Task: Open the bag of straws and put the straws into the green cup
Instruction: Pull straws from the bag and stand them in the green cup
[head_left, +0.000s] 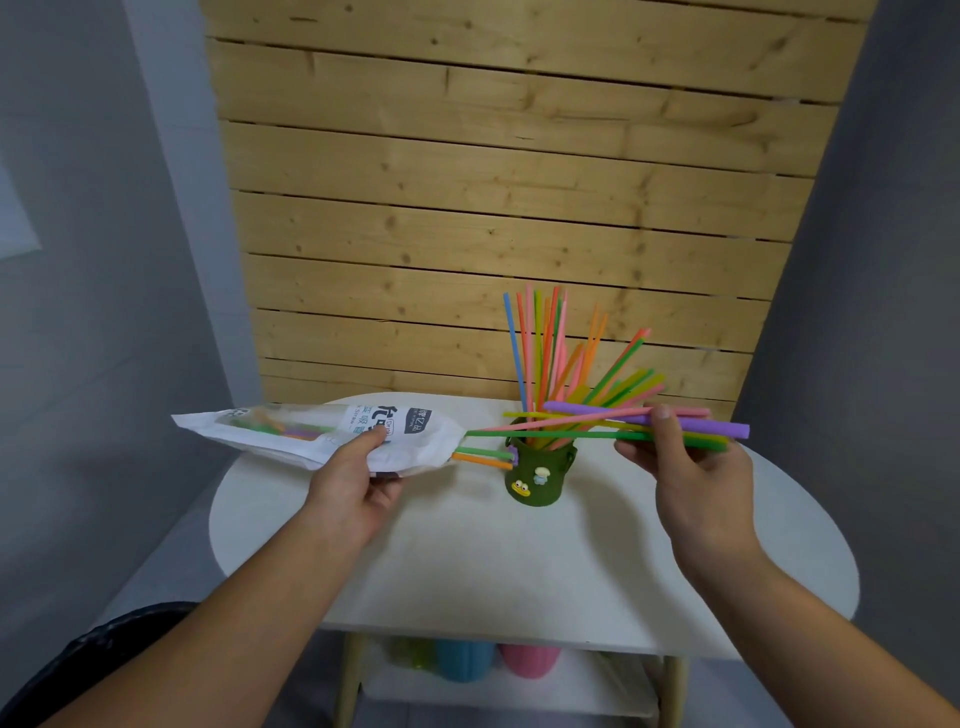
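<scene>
My left hand (358, 480) grips the white straw bag (291, 434) and holds it level above the table's left side, its open mouth facing right. A green and an orange straw (480, 455) poke out of that mouth. My right hand (691, 467) pinches a bundle of several coloured straws (597, 423), lying roughly horizontal, just above and in front of the green cup (540, 475). The cup has a duck figure on its side. It stands near the table's middle and holds many upright straws (550, 353) fanned out.
The white oval table (493, 561) stands against a wooden slat wall (493, 182). On a lower shelf under the table sit a blue cup (462, 660), a pink cup (530, 660) and a greenish one (410, 652). Grey walls lie on both sides.
</scene>
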